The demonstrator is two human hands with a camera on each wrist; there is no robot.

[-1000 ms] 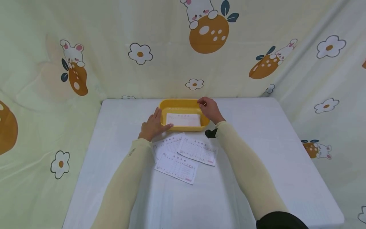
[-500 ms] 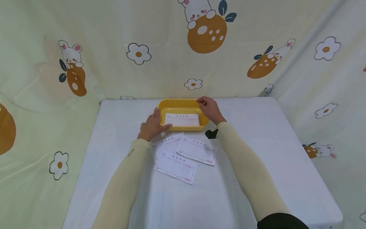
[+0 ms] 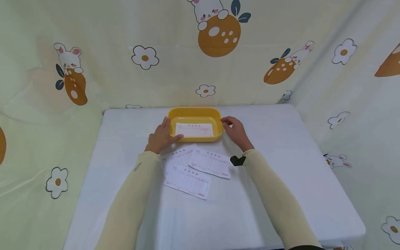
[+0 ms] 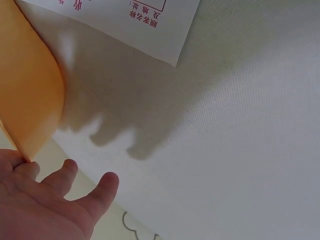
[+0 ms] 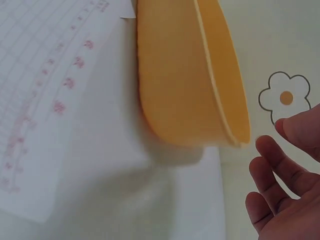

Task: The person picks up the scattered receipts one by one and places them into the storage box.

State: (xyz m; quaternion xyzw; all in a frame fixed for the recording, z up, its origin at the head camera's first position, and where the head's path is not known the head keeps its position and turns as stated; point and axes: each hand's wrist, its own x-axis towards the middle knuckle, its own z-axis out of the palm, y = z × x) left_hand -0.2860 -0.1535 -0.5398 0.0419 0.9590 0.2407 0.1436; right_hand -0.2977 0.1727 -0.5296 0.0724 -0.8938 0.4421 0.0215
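A yellow plastic tray (image 3: 195,139) stands near the back edge of the table, and a white printed receipt slip (image 3: 193,130) lies inside it. My left hand (image 3: 160,136) rests against the tray's left side, its thumb along the front rim and its fingers fairly straight. In the left wrist view, several fingers (image 4: 103,192) are spread beside the tray's wall (image 4: 30,85). My right hand (image 3: 236,132) is at the tray's right end with loosely bent fingers. From the right wrist, the fingertips (image 5: 262,145) sit close to the tray's rim (image 5: 220,107), with nothing between them.
In front of the tray, several printed receipt slips (image 3: 189,182) lie overlapping on the white-covered table (image 3: 243,211). A patterned curtain (image 3: 175,83) hangs behind the table and along both sides.
My right hand has come from the tray's far right corner toward me, down to its right side. The left hand stays at the left side. The head view has shifted slightly.
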